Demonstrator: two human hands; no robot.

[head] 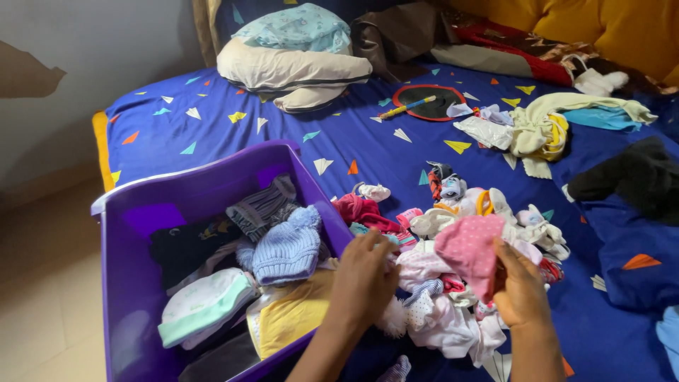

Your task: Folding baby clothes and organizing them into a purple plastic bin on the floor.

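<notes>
My right hand point(522, 288) pinches the edge of a pink dotted baby garment point(468, 247) and lifts it off a pile of small baby clothes point(453, 297) on the blue bed sheet point(212, 120). My left hand point(362, 277) rests palm down on the left side of the same pile, fingers buried in white and pink pieces, just beside the purple plastic bin point(141, 212). The bin holds a blue knitted hat point(288, 247), a white and green cap point(205, 305), a yellow cloth and striped pieces.
A cream pillow with a light blue one on top point(293, 60) lies at the far side of the bed. A round black and red object with a pencil point(428, 102), a cream and yellow garment point(552, 127) and a black cloth point(636, 180) lie to the right. Tiled floor at left.
</notes>
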